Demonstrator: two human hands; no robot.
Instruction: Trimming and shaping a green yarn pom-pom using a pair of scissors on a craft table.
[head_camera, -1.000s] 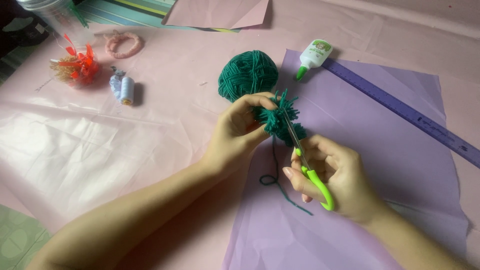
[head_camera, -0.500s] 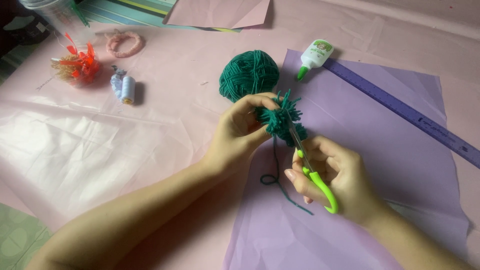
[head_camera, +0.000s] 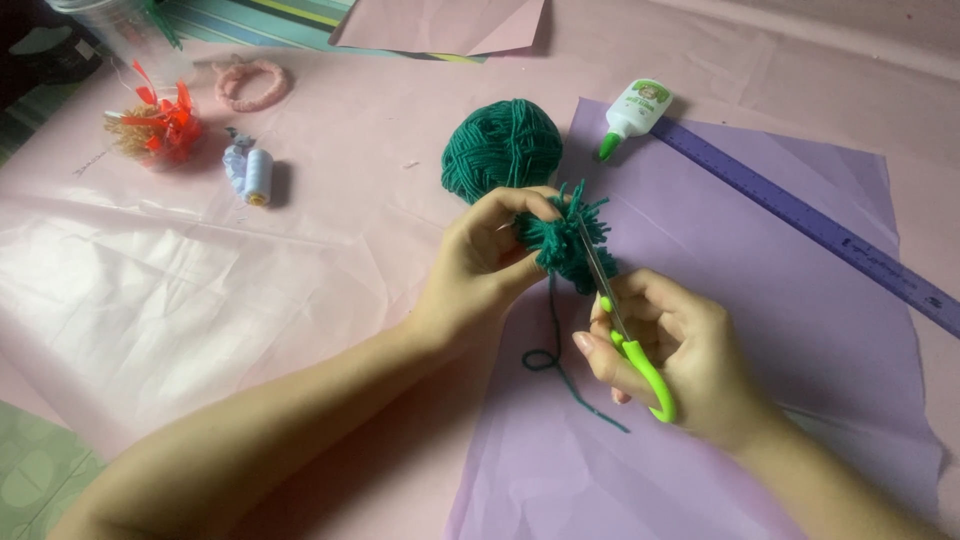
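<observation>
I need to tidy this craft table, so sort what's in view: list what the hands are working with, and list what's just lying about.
In use:
left hand pinching the green yarn pompom
right hand on the green-handled scissors
loose yarn tail

Lying about:
green yarn ball
glue bottle
purple ruler
thread spool
pink ring
red-orange tuft

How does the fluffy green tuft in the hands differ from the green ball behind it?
The yarn tuft is smaller and shaggy with loose cut ends; the yarn ball is larger, smoothly wound and round. The tuft is pinched by the left hand; the ball rests untouched on the table. Both are the same dark green yarn.
</observation>
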